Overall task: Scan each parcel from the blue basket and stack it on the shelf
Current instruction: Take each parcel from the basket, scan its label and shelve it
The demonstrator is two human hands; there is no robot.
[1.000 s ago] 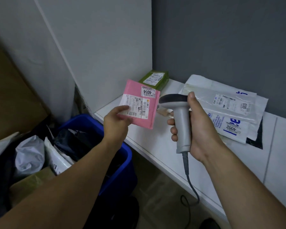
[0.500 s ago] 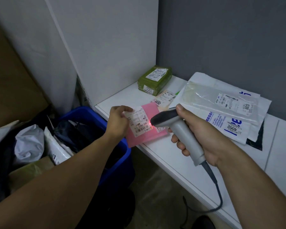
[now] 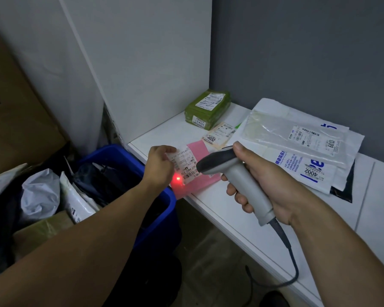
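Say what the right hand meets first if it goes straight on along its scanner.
The right hand and scanner would likely meet the pink parcel first, held by the left hand; depth unclear.

Bare shelf (image 3: 164, 134) shows in front of the green parcel (image 3: 208, 107); stacked mailers (image 3: 297, 129) cover the right side.

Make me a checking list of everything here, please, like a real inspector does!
Surface: white shelf, parcels lying on it.
Job's things: pink parcel at the shelf's front edge, red dot on its label; blue basket beside the shelf, dark bags inside.
Clutter: green parcel in the back corner; small parcel marked 4032; white bags overlapping on the right.
Grippers: left hand pinches the pink parcel; right hand grips the scanner.
Cables: scanner cable hangs below the shelf edge.
Surroundings: grey wall behind, white panel on the left, cardboard box far left.
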